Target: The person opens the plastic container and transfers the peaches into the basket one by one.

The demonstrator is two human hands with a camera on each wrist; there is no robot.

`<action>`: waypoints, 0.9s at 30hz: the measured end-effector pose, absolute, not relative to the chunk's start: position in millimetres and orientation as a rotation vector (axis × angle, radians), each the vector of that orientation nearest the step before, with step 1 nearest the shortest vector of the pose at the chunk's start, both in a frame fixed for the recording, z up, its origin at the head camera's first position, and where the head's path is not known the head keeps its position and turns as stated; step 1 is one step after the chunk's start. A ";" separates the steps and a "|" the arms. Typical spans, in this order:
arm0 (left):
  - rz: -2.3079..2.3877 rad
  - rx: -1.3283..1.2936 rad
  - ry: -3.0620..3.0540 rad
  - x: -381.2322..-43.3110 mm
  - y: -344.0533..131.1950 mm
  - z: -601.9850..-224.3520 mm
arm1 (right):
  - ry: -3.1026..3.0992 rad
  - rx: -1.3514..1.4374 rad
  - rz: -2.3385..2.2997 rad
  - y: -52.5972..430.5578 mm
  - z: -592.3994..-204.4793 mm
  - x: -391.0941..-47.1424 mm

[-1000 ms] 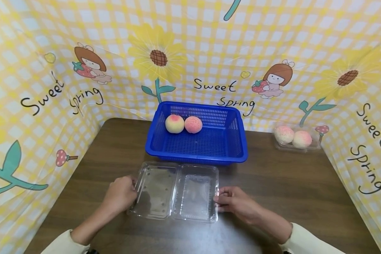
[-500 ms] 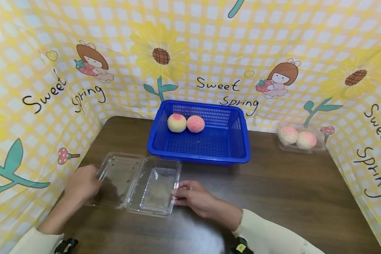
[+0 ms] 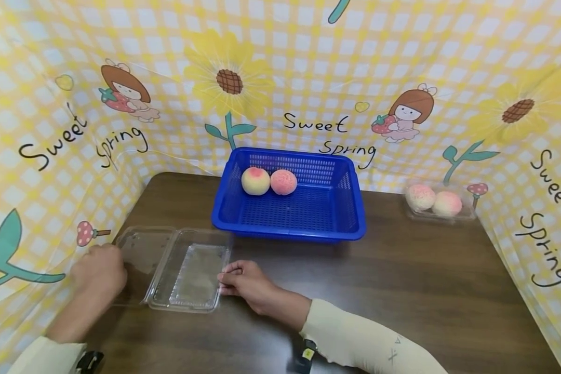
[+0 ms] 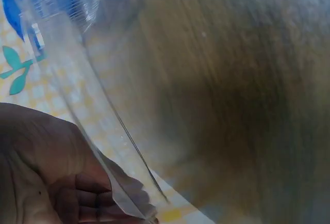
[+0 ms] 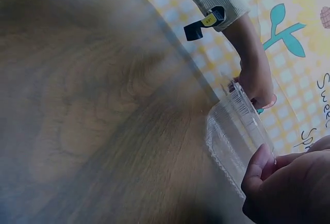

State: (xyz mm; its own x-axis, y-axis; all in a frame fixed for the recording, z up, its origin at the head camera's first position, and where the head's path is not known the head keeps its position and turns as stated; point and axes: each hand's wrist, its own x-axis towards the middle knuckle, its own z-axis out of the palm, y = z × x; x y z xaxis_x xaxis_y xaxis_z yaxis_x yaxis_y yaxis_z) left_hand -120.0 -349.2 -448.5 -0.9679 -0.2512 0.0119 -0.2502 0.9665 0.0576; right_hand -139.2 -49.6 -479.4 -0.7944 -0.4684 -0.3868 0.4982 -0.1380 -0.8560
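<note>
A yellow-and-white checked cloth (image 3: 318,62), printed with sunflowers and "Sweet Spring", rises around a brown wooden tabletop (image 3: 392,291). Near the back stands a blue basket (image 3: 290,232) with a yellowish peach (image 3: 255,181) and a pinker peach (image 3: 283,182) side by side in its left half. At the far right corner, a small clear box (image 3: 467,212) holds two pale pink peaches (image 3: 446,203).

In front of the basket and to its left is a clear plastic container (image 3: 196,275), opened out so that its two halves lie side by side; whether its underside touches the wood I cannot tell. The left hand (image 3: 100,270) grips the outer edge of the left half, fingers curled at the rim. The right hand (image 3: 250,285) pinches the opposite edge between thumb and fingers. Both arms wear cream sleeves (image 3: 355,337).
</note>
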 end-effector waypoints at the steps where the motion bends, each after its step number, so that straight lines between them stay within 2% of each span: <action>1: -0.083 0.394 -3.114 -120.6 -350.3 -449.7 | 1.513 0.040 -1.986 -52.3 -480.2 -140.4; 9: -0.189 0.509 -3.243 -126.9 -362.6 -459.1 | 1.501 0.069 -2.024 -64.3 -483.9 -144.5; 18: -0.122 0.503 -3.284 -133.0 -358.7 -453.0 | 1.466 0.045 -2.053 -50.6 -486.7 -144.1; 22: -0.037 0.390 -3.167 -131.4 -345.8 -445.9 | 1.467 0.016 -2.002 -27.9 -477.2 -141.2; 27: -0.091 0.043 -2.811 -130.9 -306.7 -427.9 | 1.509 -0.089 -1.930 22.6 -448.0 -139.8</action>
State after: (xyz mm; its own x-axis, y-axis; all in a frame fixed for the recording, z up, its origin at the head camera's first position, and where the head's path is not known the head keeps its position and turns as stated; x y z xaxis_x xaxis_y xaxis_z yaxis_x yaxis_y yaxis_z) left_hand -130.9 -306.7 -427.9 -0.9461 -0.0405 0.3213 -0.0196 0.9975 0.0681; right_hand -139.8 22.6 -448.0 -0.7689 -0.5406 -0.3414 0.4618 -0.1002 -0.8813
